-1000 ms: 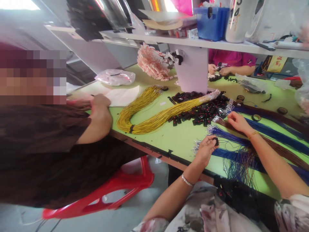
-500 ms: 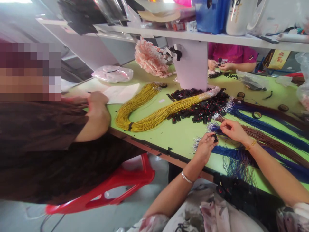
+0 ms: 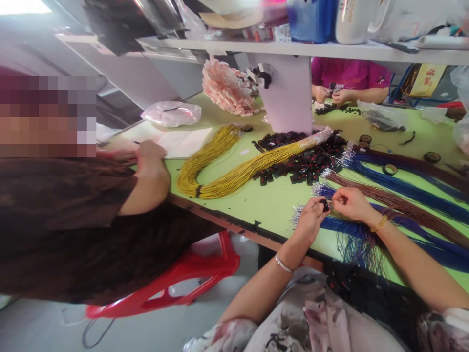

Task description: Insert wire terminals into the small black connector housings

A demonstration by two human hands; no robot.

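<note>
Between the fingertips of my left hand (image 3: 309, 218) is a small black connector housing (image 3: 325, 205). My right hand (image 3: 352, 204) is closed in a pinch just right of it, on what looks like the thin end of a wire; the wire's colour is hard to make out. Below my hands lie blue wires (image 3: 335, 225) with silvery terminals at their left ends. A row of brown wires (image 3: 370, 193) runs off to the right behind my right hand. Beyond these, a heap of black housings (image 3: 306, 168) with red marks covers part of the green table (image 3: 223, 220).
A long yellow wire bundle (image 3: 234, 181) curves across the table. Tape rolls (image 3: 389, 169) lie at right. A white post (image 3: 287, 98) carries the shelf (image 3: 256, 46). One co-worker (image 3: 146, 181) sits at left by a red stool (image 3: 205, 281); another (image 3: 351, 78) works opposite.
My right hand has moved slightly left and down, bringing its fingertips up to the black connector housing. My left hand stays nearly in place. The view has shifted a little.
</note>
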